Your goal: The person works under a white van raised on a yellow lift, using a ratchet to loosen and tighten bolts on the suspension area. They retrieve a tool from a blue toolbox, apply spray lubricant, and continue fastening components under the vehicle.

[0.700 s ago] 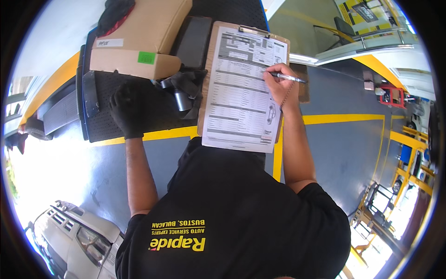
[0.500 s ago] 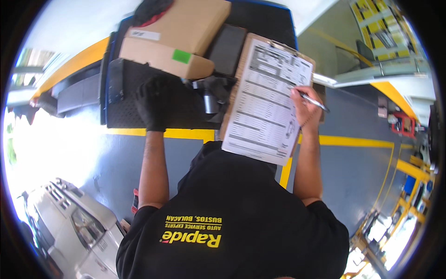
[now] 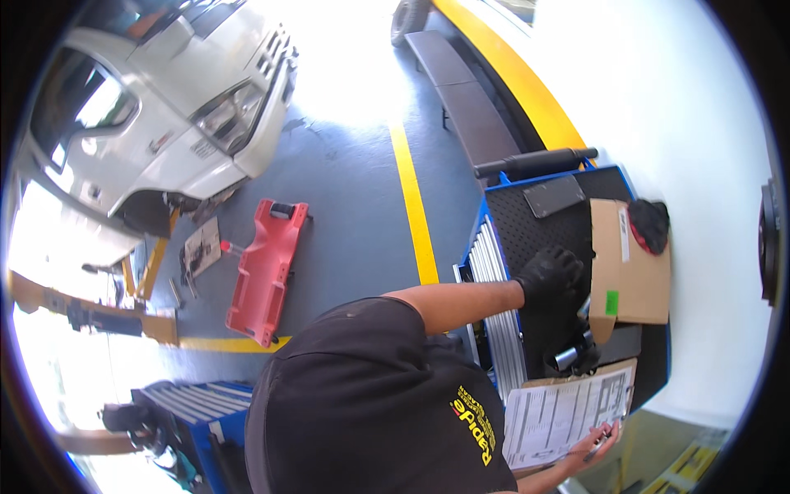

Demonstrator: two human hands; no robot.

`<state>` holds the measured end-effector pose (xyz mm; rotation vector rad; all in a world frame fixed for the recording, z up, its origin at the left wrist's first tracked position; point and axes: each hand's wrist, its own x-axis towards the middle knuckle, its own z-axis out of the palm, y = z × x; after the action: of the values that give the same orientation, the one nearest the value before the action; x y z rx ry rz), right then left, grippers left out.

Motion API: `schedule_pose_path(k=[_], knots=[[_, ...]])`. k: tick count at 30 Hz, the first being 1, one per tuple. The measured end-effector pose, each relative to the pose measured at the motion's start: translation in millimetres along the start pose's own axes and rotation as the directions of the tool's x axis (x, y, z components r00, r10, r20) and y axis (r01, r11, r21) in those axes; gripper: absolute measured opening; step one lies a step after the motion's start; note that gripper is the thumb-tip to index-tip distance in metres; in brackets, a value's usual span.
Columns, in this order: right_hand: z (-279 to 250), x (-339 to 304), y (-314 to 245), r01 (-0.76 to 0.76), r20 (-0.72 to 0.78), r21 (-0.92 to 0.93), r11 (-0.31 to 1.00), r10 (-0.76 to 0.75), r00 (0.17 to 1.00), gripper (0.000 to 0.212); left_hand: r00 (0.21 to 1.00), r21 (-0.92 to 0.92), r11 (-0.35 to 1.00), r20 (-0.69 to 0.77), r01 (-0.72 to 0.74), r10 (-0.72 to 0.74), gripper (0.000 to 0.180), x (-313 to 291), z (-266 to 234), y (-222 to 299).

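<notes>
gloved left hand (image 3: 550, 276) fingers spread on cart top (image 3: 527, 226), right hand (image 3: 594, 445) pinching pen (image 3: 603, 442) over clipboard (image 3: 568, 412)

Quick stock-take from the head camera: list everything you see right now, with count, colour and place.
Tool cart with black mat top: one, blue, right of centre.
Cardboard box with green sticker: one, brown, on the cart.
Dark red-and-black rag: one, at the box's far edge.
Clipboard with printed form: one, brown board, white paper, cart's near end.
Pen: one, dark, over the form.
Creeper board: one, red, on the grey floor.
Truck: one, white, upper left.
Second tool cart: one, blue, lower left.
Floor lines: yellow, beside the cart.
Left hand: black glove, resting on the cart mat.
Right hand: bare, holding the pen.
</notes>
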<state>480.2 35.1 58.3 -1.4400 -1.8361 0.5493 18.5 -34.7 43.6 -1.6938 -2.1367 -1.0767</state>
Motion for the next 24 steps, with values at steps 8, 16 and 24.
schedule_pose_path(k=[8, 16, 24], knots=[[33, 80, -43, 0.640, 0.256, -0.209, 0.739, -0.590, 0.766, 0.051, 0.994, -0.093, 0.993, 0.092, 0.069, -0.060, 0.063, -9, 9, -7], [47, 117, -28, 0.745, 0.439, -0.396, 0.537, -0.602, 0.667, 0.043, 0.992, -0.058, 0.998, -0.122, 0.023, -0.030, 0.100, -65, -2, 8], [61, 119, -23, 0.741, 0.426, -0.592, 0.318, -0.657, 0.622, 0.034, 0.935, -0.140, 0.938, -0.116, 0.318, -0.334, 0.106, -185, -95, 66]])
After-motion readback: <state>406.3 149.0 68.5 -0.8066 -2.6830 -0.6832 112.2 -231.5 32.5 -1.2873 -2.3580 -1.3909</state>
